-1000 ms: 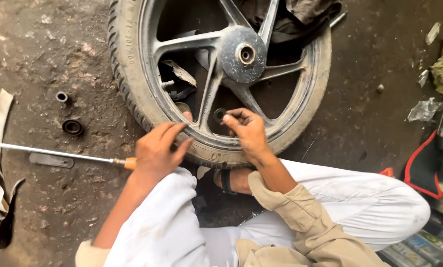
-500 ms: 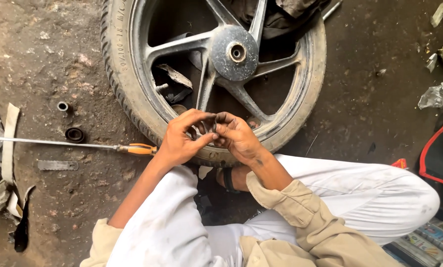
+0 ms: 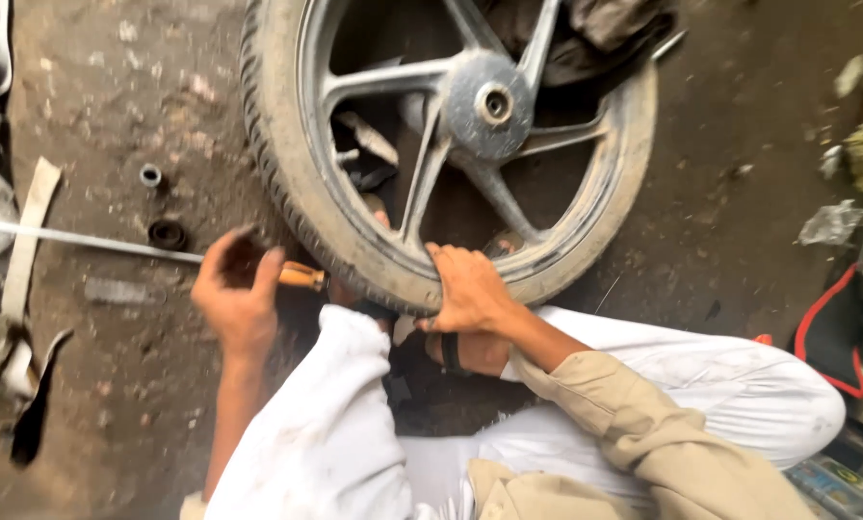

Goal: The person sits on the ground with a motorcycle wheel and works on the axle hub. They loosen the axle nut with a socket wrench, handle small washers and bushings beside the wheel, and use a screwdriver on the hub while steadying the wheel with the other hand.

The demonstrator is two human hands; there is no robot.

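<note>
My left hand (image 3: pixel 237 303): grip curled, apart, beside screwdriver (image 3: pixel 143 250) handle | shaft runs left along floor | my right hand (image 3: pixel 467 289): clamped on wheel (image 3: pixel 354 252) rim

A stained, gritty concrete floor (image 3: pixel 114 385) carries everything. A spoked wheel with its tyre (image 3: pixel 306 207) lies flat on it. To the left lie a small metal ring (image 3: pixel 150 174), a dark round seal (image 3: pixel 168 234), a long metal rod with an orange handle (image 3: pixel 85 243) and a pale strap (image 3: pixel 29 236). Crumpled scraps (image 3: pixel 829 223) lie at right.
</note>
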